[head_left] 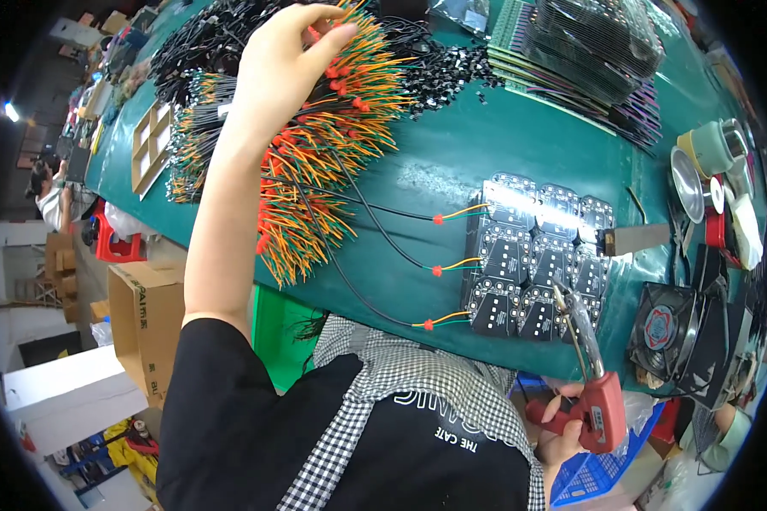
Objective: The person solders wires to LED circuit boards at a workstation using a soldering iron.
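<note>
My left hand (294, 64) reaches over a big pile of black cables (341, 140) with orange and green wire ends and red ties. Its thumb and forefinger are bent and apart among the wire tips; whether they touch a wire is hard to see. My right hand (562, 426) is closed around the red handle of a soldering gun (601, 413). The gun's metal tip points up at a block of black circuit boards (537, 264). Three cables (400, 213) run from the pile to the boards' left edge, their orange and green ends lying at it.
Stacked board panels (588, 51) stand at the back right. A small fan (660, 328), a metal dish (687, 183) and a green cup (712, 149) line the right side. A divided cardboard tray (151, 149) lies left; a cardboard box (149, 324) stands below the table edge.
</note>
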Demonstrator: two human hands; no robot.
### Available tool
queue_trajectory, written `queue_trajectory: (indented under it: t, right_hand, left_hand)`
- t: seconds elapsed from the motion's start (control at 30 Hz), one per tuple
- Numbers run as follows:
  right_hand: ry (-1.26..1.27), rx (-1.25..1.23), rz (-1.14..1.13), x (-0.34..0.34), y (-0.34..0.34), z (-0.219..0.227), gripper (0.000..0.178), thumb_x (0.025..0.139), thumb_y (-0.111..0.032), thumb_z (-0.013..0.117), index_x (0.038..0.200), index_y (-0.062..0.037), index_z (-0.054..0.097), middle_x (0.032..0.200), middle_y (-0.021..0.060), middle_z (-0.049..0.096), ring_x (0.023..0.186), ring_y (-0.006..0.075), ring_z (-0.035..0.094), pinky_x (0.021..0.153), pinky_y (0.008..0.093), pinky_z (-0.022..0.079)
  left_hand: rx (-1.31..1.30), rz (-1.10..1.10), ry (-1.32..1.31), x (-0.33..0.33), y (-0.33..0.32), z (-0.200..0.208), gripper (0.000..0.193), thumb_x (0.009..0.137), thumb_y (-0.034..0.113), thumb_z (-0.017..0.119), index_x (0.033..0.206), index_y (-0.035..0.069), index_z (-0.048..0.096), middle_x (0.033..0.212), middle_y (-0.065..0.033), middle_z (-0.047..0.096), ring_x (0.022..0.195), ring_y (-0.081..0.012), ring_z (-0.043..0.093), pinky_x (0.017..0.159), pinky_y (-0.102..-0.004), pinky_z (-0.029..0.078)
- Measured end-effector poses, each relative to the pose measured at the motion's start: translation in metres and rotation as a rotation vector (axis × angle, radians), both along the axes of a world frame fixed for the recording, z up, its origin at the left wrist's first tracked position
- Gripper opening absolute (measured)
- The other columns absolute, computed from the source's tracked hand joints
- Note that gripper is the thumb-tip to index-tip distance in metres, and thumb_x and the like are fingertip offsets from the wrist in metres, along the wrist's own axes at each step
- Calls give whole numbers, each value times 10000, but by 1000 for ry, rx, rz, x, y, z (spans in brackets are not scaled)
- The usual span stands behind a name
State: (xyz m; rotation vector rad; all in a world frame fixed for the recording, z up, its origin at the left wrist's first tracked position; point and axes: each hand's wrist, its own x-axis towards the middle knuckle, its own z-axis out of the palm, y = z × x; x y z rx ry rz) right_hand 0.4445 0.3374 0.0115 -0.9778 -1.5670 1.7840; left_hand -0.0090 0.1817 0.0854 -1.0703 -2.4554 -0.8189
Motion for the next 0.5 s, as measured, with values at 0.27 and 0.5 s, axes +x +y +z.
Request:
queue_trajectory:
  t: [0.27, 0.5]
  right_hand:
    - [154, 7, 11, 15, -4, -14, 743, 814, -437, 710, 1276, 68, 421, 1047, 188, 575, 617, 168, 541, 500, 276, 461]
    - [172, -61, 54, 19, 7, -12, 745, 822, -418, 710, 1321, 39, 401, 1099, 206, 567, 640, 174, 539, 531, 266, 473]
  left_hand:
    - [136, -128, 77, -28, 21, -6, 223, 891, 200, 655, 986, 6, 709, 842, -32, 687, 770, -72, 594, 729, -227, 466]
    - [180, -94, -230, 7, 46, 8, 117, 853, 25, 630, 949, -35, 659, 773, -49, 663, 693, -88, 600, 615, -238, 477]
